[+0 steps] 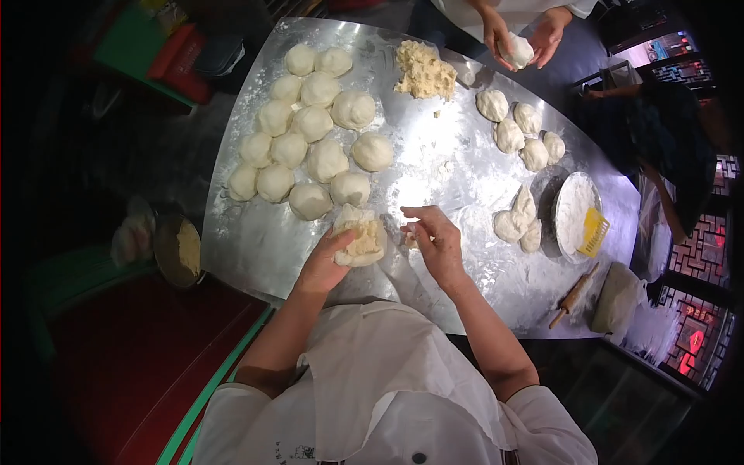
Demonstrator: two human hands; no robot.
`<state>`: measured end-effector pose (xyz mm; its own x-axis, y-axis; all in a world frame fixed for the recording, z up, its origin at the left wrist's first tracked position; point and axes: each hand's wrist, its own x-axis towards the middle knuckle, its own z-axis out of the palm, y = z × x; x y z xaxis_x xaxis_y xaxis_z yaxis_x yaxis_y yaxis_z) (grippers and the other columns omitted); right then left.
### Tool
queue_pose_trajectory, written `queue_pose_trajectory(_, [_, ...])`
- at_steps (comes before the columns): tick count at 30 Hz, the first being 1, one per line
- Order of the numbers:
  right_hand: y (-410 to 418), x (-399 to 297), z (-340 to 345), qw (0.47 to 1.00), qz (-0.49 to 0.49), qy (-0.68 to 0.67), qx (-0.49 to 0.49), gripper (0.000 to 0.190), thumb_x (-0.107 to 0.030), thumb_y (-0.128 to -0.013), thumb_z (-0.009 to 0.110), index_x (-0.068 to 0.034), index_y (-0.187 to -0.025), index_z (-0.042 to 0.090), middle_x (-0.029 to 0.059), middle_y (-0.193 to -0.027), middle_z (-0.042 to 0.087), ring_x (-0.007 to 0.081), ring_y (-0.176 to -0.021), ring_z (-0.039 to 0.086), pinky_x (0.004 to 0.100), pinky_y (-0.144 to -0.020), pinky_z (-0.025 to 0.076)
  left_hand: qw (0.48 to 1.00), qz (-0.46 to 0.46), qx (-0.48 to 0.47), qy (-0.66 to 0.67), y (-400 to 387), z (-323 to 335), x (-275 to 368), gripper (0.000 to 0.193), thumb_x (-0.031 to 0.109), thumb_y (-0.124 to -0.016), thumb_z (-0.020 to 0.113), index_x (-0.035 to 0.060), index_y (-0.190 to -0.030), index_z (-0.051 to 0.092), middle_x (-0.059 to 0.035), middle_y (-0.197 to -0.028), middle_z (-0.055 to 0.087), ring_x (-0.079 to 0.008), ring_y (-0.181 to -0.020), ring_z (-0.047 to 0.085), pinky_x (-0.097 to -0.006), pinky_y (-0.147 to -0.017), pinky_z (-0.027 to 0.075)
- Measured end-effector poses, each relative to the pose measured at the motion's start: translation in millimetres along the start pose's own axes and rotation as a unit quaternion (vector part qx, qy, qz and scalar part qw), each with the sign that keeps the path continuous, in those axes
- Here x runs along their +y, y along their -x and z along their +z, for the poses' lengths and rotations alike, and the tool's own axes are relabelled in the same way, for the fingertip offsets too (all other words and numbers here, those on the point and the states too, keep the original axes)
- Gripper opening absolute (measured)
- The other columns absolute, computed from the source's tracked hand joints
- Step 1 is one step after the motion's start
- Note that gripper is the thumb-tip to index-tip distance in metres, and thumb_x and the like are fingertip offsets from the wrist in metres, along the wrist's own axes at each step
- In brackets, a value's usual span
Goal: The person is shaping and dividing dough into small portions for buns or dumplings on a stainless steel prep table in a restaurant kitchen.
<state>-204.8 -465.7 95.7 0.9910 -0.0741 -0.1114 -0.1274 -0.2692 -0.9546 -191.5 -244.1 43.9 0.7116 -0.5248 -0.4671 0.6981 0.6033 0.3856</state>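
My left hand (328, 256) cups a flattened round of white dough (372, 256) with its thumb over the top. A crumbly pale-yellow filling (365, 232) lies heaped on that dough. To its right, my right hand (439, 244) hovers over the steel table with its fingers spread apart. Just beneath those fingers shows a small lump of the same yellow filling (411, 239); whether the fingertips touch it is unclear. Directly beyond my left hand sit several smooth, rounded dough balls (311, 202), grouped toward the table's left side.
Farther back on the metal table (407, 157) is a mound of yellow filling (427, 70). Rougher dough pieces (510, 136) lie at right, near a flour bowl (569, 203) with a yellow scraper (594, 231) and a rolling pin (575, 293). Opposite, a co-worker's hands (523, 43) hold dough.
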Motion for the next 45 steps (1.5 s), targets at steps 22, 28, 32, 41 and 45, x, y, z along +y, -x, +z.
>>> queue_pose_trajectory(22, [-66.8, 94.7, 77.4, 0.902, -0.042, 0.401, -0.154, 0.021, 0.003, -0.08, 0.059, -0.002, -0.101, 0.057, 0.0201, -0.104, 0.056, 0.037, -0.093, 0.064, 0.0443, -0.078, 0.055, 0.987, 0.092, 0.118, 0.062, 63.7, -54.2, -6.3, 0.055, 0.016, -0.09, 0.065, -0.001, -0.138, 0.042, -0.0133, -0.129, 0.057, -0.0263, -0.119, 0.058, -0.042, -0.105, 0.045])
queue_pose_trajectory(28, [-38.8, 86.6, 88.3, 0.931, -0.047, 0.327, -0.154, 0.022, 0.004, -0.083, 0.059, -0.001, -0.105, 0.062, 0.0187, -0.104, 0.059, 0.0347, -0.091, 0.065, 0.0418, -0.077, 0.054, 0.986, 0.089, 0.113, 0.085, 48.4, -50.0, -3.5, 0.055, 0.011, -0.091, 0.064, 0.001, -0.139, 0.04, -0.0123, -0.13, 0.056, -0.026, -0.123, 0.055, -0.0425, -0.106, 0.044])
queue_pose_trajectory(32, [-29.4, 25.7, 68.2, 0.99, -0.023, 0.038, -0.134, 0.032, 0.002, -0.081, 0.07, 0.0, -0.113, 0.063, 0.0156, -0.102, 0.061, 0.0294, -0.088, 0.065, 0.0373, -0.077, 0.053, 0.989, 0.089, 0.102, 0.06, 48.6, -48.8, 0.5, 0.056, 0.012, -0.091, 0.064, 0.0014, -0.14, 0.039, -0.0117, -0.132, 0.054, -0.0256, -0.125, 0.053, -0.0431, -0.108, 0.042])
queue_pose_trajectory(41, [16.4, -54.6, 52.8, 0.967, -0.15, 0.147, -0.145, 0.043, -0.008, -0.08, 0.072, -0.008, -0.121, 0.06, 0.0158, -0.102, 0.058, 0.0354, -0.086, 0.061, 0.0431, -0.075, 0.052, 0.995, 0.062, 0.0, -0.073, 33.1, -3.1, 10.3, 0.061, 0.021, -0.095, 0.061, 0.0036, -0.146, 0.032, -0.0089, -0.135, 0.051, -0.0208, -0.125, 0.05, -0.0372, -0.105, 0.042])
queue_pose_trajectory(45, [27.1, -67.3, -3.3, 0.98, -0.143, 0.123, -0.058, 0.059, -0.023, -0.078, 0.078, -0.017, -0.133, 0.057, 0.012, -0.109, 0.059, 0.0306, -0.091, 0.062, 0.0414, -0.075, 0.053, 0.997, 0.056, -0.044, 0.032, 44.7, 35.1, 18.5, 0.061, 0.029, -0.096, 0.06, 0.005, -0.146, 0.034, -0.01, -0.137, 0.05, -0.0219, -0.128, 0.049, -0.0395, -0.107, 0.041])
